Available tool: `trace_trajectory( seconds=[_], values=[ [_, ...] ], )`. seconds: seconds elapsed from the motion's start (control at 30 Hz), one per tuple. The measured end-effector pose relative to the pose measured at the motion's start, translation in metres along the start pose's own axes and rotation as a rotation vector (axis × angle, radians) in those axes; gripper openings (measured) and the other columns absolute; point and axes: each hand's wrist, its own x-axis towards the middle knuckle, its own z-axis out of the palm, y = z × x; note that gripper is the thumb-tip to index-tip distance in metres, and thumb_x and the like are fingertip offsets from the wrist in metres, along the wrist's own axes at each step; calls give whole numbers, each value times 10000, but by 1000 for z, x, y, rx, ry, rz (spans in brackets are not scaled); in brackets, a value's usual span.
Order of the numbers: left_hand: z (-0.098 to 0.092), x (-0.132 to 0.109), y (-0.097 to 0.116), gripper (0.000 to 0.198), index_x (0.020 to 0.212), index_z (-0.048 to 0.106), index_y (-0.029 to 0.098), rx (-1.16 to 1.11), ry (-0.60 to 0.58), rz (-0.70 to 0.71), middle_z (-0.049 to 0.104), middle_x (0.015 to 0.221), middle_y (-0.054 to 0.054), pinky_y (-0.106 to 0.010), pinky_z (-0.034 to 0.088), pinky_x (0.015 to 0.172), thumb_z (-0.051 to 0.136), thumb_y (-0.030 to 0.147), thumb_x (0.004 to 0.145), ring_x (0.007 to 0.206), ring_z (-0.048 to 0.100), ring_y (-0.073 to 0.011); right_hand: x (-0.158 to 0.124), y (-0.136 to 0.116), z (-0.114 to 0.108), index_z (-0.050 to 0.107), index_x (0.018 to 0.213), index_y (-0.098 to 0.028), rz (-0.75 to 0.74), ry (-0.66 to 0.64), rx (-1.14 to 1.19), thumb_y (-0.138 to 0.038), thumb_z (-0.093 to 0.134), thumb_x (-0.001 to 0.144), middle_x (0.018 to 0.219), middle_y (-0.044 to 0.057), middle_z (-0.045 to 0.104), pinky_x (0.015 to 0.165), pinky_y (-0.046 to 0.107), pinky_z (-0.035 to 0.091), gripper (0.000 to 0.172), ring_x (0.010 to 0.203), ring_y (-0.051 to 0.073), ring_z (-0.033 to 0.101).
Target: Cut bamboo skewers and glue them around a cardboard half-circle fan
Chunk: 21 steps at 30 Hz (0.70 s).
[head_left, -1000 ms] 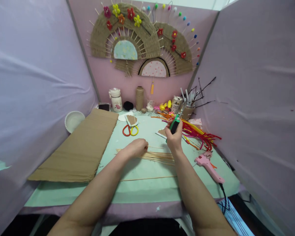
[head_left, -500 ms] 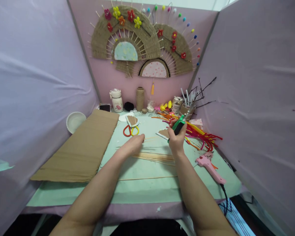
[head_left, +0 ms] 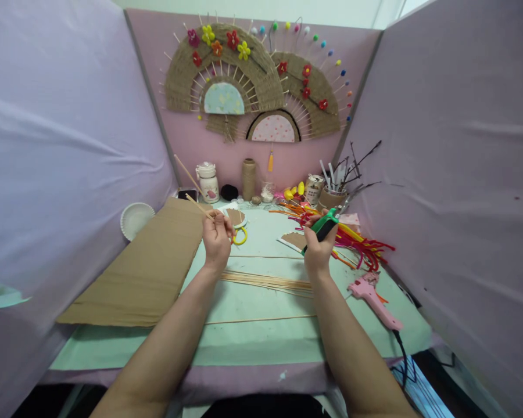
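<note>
My left hand (head_left: pixel 217 244) is raised over the left part of the table, fingers pinched on thin wooden sticks (head_left: pixel 197 203) that slant up toward the back left. In my right hand (head_left: pixel 318 249) is a pair of green-and-black-handled pruning shears (head_left: pixel 325 225), the blades pointing to the back right. Between my forearms lies a row of thin wooden sticks (head_left: pixel 265 281). One single stick (head_left: pixel 261 320) lies nearer to me. Behind my left hand the yellow loop of scissors (head_left: pixel 240 236) shows; the rest is partly hidden.
A cardboard sheet (head_left: pixel 143 273) covers the left side. On the right are colourful pipe cleaners (head_left: pixel 366 247) and a pink glue gun (head_left: pixel 372 299) with its cord. A white jar (head_left: pixel 207 183), twine roll (head_left: pixel 249 180) and can (head_left: pixel 314 188) stand along the back wall.
My left hand has moved left and risen from the table's middle, turning upright with the sticks in it. My right hand has shifted slightly right with the shears.
</note>
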Motion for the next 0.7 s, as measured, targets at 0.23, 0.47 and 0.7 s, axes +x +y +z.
trace_trajectory(
  seconds=[0.23,0.47,0.7],
  values=[
    [9,-2,-7,250,814,502,188,-174,-144,-332,358,590,66,-158,310,464,507,407,935,483,337,-59,-3,-5,3,373,1243,-263,28,-35,62,-357,482,748,1018,51,496,895,375,469,516,876,174,528],
    [16,-15,-8,176,935,441,211,-123,-342,-491,521,725,58,-205,457,640,566,319,874,588,489,-59,-6,-7,5,409,1010,-267,70,-48,189,-332,557,697,940,12,479,806,343,491,352,821,154,507],
    [21,-23,-11,161,924,439,205,-83,-438,-509,527,718,64,-213,476,695,563,285,858,615,492,-54,-6,1,5,426,1015,-256,73,-44,212,-313,575,709,942,3,485,800,331,486,345,819,143,515]
  ],
)
